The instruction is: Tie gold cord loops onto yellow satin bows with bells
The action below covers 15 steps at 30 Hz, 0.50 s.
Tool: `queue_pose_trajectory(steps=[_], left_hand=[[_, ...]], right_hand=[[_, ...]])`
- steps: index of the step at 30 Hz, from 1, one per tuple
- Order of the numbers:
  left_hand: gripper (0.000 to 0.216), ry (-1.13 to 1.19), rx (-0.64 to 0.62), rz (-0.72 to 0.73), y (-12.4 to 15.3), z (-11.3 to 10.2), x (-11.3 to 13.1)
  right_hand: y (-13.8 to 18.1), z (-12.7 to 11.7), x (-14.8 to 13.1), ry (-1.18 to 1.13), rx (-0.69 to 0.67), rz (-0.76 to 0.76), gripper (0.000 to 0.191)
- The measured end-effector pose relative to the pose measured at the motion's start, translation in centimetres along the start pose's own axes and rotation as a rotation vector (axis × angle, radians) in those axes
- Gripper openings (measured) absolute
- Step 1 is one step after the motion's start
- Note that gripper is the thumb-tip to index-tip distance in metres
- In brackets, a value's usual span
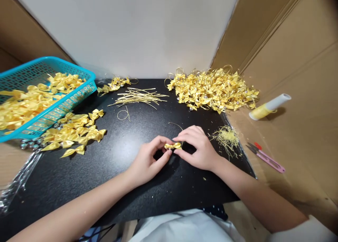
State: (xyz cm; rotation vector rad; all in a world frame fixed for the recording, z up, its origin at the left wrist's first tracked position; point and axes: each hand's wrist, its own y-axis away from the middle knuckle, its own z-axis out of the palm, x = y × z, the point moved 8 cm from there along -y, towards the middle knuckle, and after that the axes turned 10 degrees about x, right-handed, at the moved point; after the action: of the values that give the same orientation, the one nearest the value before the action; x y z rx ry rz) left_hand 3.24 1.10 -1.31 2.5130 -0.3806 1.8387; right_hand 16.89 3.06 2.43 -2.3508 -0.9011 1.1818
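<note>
Both my hands meet over the middle of a black board (87, 175). My left hand (148, 161) pinches the left end of a small yellow ribbon bow (173, 146), and my right hand (196, 147) pinches its right end. A thin gold wire (176, 124) curls up from behind the bow. The bow sits just above the board between my fingertips.
A teal basket (79, 94) of yellow ribbon pieces stands at the left, with loose bows (76, 131) beside it. Cut gold wires (138, 97) lie at the back, a heap of finished bows (215, 88) back right. Thread scraps (227, 136), pink snips (266, 157) and a yellow thread spool (268, 107) lie right.
</note>
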Motion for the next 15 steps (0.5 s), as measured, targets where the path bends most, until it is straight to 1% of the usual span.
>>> queue_pose_trajectory(steps=[2,5,8,10,13,15], left_hand=[[0.024,0.029,-0.010,0.006,0.1,0.1,0.0],[0.036,0.067,-0.005,-0.013,0.2,0.2,-0.3],[0.038,0.105,-0.012,-0.057,0.2,0.3,-0.7],[0.038,0.116,-0.020,-0.073,0.2,0.3,-0.9],[0.037,0.101,-0.043,-0.072,0.1,0.6,-0.8],[0.034,0.117,-0.057,-0.084,0.1,0.7,-0.9]], right_hand=[[0.2,0.9,0.0,-0.007,-0.016,-0.004,0.011],[0.4,0.8,-0.1,-0.016,0.037,-0.011,0.007],[0.4,0.3,-0.4,0.026,0.108,-0.037,0.007],[0.5,0.5,-0.6,0.023,0.099,-0.037,0.007],[0.5,1.3,0.0,-0.054,0.028,0.065,0.011],[0.4,1.4,0.7,-0.135,0.018,0.169,0.013]])
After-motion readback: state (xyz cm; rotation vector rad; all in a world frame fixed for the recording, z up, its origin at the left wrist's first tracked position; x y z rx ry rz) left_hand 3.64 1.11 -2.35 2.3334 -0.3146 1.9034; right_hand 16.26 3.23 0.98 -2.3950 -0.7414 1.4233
